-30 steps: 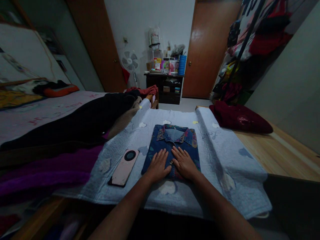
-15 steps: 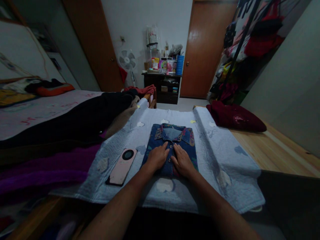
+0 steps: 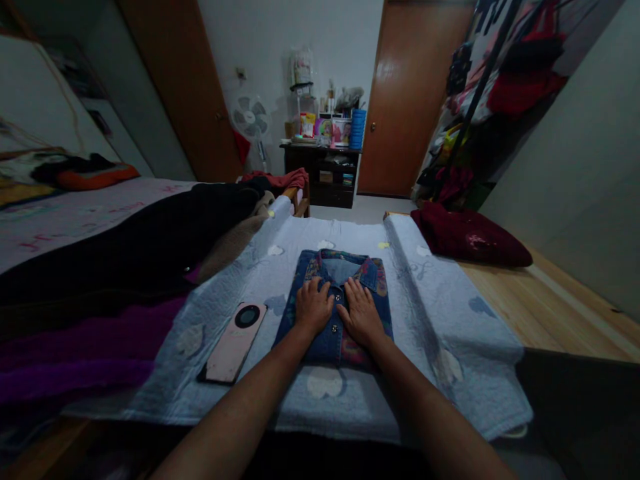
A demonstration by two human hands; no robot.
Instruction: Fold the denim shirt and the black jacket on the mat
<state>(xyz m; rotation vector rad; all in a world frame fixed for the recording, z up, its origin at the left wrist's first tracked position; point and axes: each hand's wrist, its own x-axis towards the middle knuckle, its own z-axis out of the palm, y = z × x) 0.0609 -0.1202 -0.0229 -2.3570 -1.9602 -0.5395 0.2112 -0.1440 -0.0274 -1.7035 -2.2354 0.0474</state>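
Note:
A folded denim shirt with a floral pattern and a buttoned front lies collar away from me on a pale blue cloth. My left hand rests on the shirt's left chest just below the collar, fingers spread. On the other side of the button line, my right hand lies flat with its fingers stretched toward the collar. Neither hand grips the fabric. Left of the shirt, a pink phone with a round black camera ring lies on the cloth.
A folded maroon garment sits on the wooden surface at the right. Dark clothes and a purple fabric cover the bed edge at the left. A standing fan and a dark cabinet are at the back.
My left hand has shifted up toward the collar, with its fingers now pointing more forward. My right hand has moved slightly up the shirt. The camera view has shifted a little.

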